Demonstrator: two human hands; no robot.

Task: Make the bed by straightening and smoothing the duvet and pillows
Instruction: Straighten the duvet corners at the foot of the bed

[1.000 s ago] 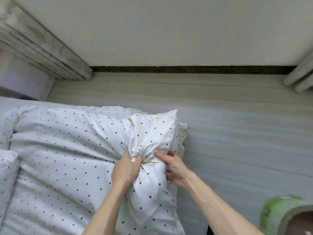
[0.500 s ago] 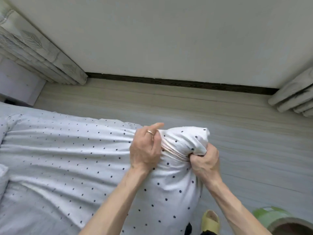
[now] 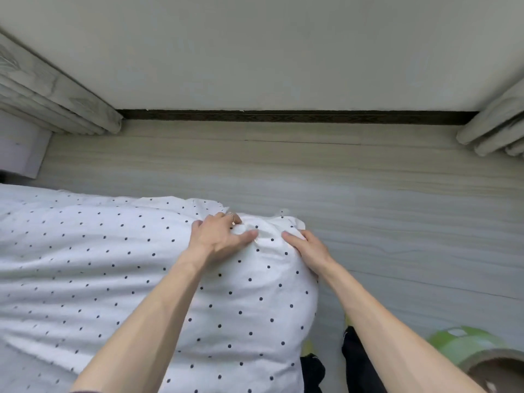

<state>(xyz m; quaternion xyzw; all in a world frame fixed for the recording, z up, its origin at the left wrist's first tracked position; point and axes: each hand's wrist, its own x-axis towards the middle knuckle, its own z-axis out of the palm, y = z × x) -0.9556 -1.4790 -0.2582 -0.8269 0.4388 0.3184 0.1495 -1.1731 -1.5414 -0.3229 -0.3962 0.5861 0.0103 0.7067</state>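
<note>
Nearest the camera: two bare forearms reach forward over the duvet (image 3: pixel 119 268), white with dark dots, which covers the bed to its right edge and hangs over that edge.

Left hand (image 3: pixel 218 238): lies on the duvet's far right corner, fingers (image 3: pixel 246 236) curled into a small pucker of cloth, a loose pinch rather than a fist. A ring shows on one finger.

Right hand (image 3: pixel 307 251): palm flat on the same corner at the bed's edge, fingers extended, gripping nothing.

Change: a second ago both hands had the corner bunched up and lifted, clenched tight; half a second ago it was still held high. Now the bunch is down and spread, with only minor wrinkles between the hands.

Judgement: corner filling looks seated; this corner is nearly done, smoothing remains. No pillows in view now.

Beyond: pale wood floor (image 3: pixel 368 194), dark skirting, wall, curtains (image 3: pixel 499 129) at both sides.
</note>
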